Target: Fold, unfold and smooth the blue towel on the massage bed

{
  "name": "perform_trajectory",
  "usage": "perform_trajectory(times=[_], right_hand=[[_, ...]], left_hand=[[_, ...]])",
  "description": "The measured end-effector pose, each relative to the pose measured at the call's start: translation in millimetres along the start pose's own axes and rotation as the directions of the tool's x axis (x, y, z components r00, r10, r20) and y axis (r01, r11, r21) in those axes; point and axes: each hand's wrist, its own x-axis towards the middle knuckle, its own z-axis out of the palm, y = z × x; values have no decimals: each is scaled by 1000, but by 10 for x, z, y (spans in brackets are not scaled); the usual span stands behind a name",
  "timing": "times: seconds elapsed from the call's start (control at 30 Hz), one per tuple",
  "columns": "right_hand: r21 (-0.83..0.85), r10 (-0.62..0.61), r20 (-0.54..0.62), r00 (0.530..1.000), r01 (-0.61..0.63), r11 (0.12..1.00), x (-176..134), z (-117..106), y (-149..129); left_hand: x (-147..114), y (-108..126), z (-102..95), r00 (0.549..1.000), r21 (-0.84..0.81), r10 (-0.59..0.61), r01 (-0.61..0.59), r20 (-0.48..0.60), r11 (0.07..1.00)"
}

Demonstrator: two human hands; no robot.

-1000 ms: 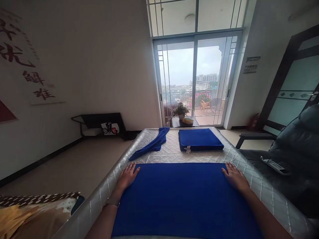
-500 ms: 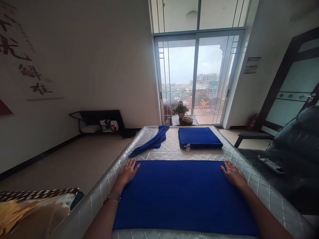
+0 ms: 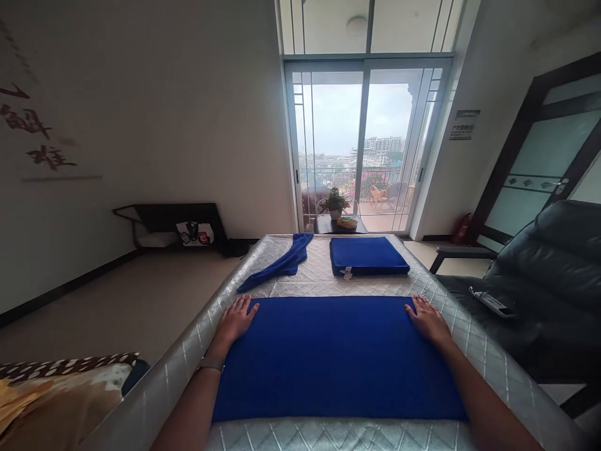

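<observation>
A blue towel (image 3: 335,360) lies spread flat across the table in front of me. On its far left corner rests my left hand (image 3: 237,318), palm down with the fingers stretched out. My right hand (image 3: 429,319) lies flat in the same way on the far right corner. Beyond the towel's far edge, to the right, sits a neat stack of folded blue towels (image 3: 369,254) with a white tag at its front. A crumpled blue cloth (image 3: 277,266) trails along the far left part of the table.
The table has a silvery quilted cover (image 3: 291,432). A dark armchair (image 3: 539,294) with a remote control (image 3: 491,302) on it stands at the right. Patterned fabric (image 3: 66,394) is at lower left. A potted plant (image 3: 335,200) stands beyond the table, before a sliding glass door.
The view has shifted slightly, so the scene sits a little further left and up. Both hands stay flat on the towel's far corners.
</observation>
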Motion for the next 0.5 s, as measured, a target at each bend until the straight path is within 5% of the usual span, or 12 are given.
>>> perform_trajectory(times=[0.5], right_hand=[[28, 1, -16, 1000, -1, 1000, 11, 32, 11]], left_hand=[[-30, 9, -71, 1000, 1, 10, -10, 22, 1000]])
